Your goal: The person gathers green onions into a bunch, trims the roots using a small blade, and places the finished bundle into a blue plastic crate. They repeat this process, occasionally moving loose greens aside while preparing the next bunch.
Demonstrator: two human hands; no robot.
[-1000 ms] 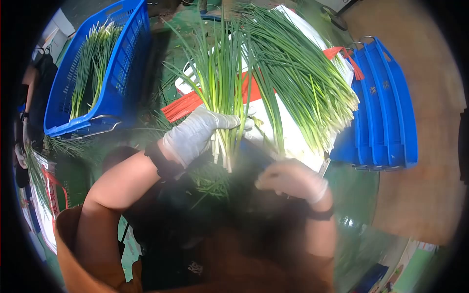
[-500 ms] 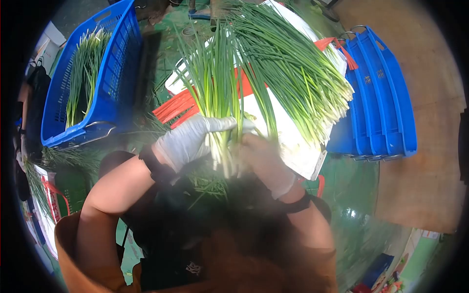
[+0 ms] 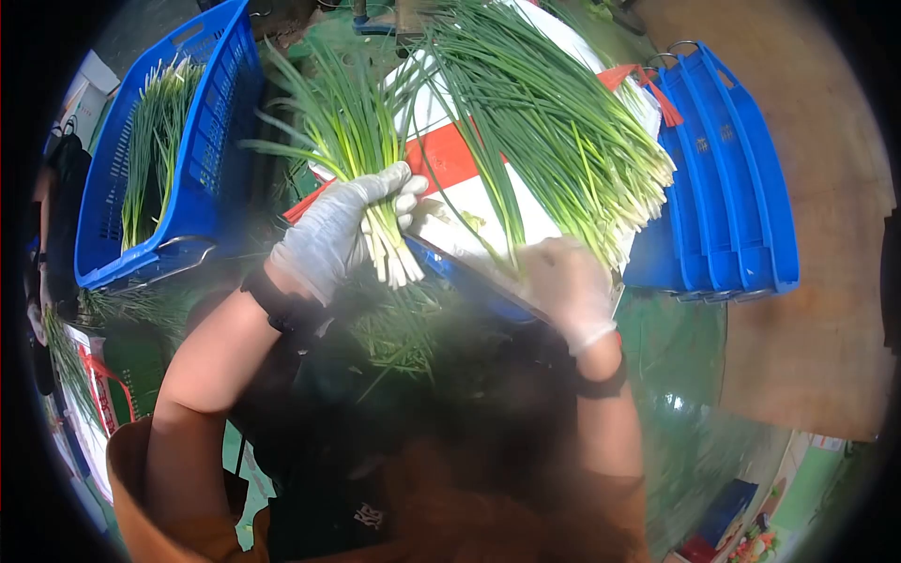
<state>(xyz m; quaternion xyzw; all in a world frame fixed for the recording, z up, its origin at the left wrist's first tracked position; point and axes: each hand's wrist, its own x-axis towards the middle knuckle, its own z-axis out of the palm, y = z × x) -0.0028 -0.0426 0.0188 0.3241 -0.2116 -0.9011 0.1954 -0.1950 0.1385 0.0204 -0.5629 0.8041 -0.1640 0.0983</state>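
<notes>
The left hand [image 3: 333, 225], gloved, is wrapped round a bunch of green onions [image 3: 357, 136] just above its white root ends, thumb and fingers pressed in on the stalks; the right hand [image 3: 568, 286], also gloved, is blurred at the base of some loose stalks [image 3: 504, 192], so I cannot tell whether it pinches them. Around them, biggest first: a blue crate [image 3: 221, 141] at the left with more green onions lying inside, a set of nested blue crates [image 3: 727, 178] at the right, a white surface [image 3: 537, 208] between, and on it the large pile [image 3: 563, 122], root ends facing right and toward the person. The held bunch is clear of that pile, tilted, leaves fanned wide; below it lie green scraps [image 3: 399, 333]. The likeliest trouble is slipping: with the grip so low and the leaves so top-heavy, a slackened thumb could shed the outer stalks, while too hard a squeeze could bruise them. Crossed leaves could also snag, so a quick pull might drag neighbours along or snap tips.
</notes>
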